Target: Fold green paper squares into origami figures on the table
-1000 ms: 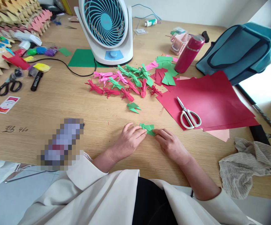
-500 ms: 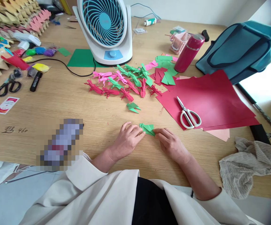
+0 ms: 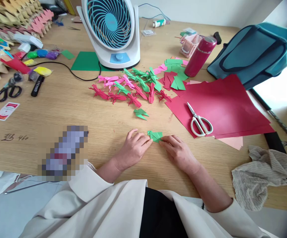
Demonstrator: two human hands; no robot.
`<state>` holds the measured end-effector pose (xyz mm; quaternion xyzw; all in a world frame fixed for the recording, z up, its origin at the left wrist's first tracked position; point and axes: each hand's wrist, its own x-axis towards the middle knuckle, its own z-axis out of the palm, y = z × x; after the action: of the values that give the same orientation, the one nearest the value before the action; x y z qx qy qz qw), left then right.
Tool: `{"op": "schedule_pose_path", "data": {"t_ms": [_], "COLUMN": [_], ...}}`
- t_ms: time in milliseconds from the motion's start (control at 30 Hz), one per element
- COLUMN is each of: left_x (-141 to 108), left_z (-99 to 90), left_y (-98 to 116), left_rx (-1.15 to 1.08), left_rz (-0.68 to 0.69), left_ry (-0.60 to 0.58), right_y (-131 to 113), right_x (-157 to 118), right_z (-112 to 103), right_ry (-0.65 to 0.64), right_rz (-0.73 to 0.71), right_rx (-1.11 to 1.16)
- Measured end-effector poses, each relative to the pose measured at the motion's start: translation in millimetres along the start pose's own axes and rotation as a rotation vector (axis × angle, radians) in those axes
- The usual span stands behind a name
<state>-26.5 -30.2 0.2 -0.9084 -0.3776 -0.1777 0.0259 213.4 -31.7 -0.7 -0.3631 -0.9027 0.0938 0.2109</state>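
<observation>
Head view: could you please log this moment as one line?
left hand: fingertips at green folded paper | right hand: fingertips at its right edge | white-handled scissors: lying on red sheet

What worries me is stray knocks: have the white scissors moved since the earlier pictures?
No; the white scissors lie at the same spot on the large red sheets.

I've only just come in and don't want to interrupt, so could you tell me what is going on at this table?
A person is working on a small piece of folded green paper on the table, with the left hand at one end of it and the right hand at the other. Just beyond lies another folded green piece, and behind that a cluster of pink, green and red paper figures. White-handled scissors rest on red sheets to the right.
</observation>
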Motion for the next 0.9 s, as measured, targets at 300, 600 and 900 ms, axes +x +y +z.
{"op": "schedule_pose_path", "data": {"t_ms": [300, 600, 900], "left_x": [1, 3, 13], "left_z": [-2.2, 1.7, 2.7], "left_y": [3, 4, 13], "left_rx": [0.019, -0.039, -0.125], "left_rz": [-0.044, -0.099, -0.31], "left_ry": [-0.02, 0.023, -0.047], "right_y": [-2, -12, -10], "right_x": [0, 3, 7], "right_z": [2, 5, 10], "right_ry": [-0.003, 0.016, 0.127], "right_rz": [-0.007, -0.003, 0.341], "right_rx": [0.004, 0.194, 0.211]}}
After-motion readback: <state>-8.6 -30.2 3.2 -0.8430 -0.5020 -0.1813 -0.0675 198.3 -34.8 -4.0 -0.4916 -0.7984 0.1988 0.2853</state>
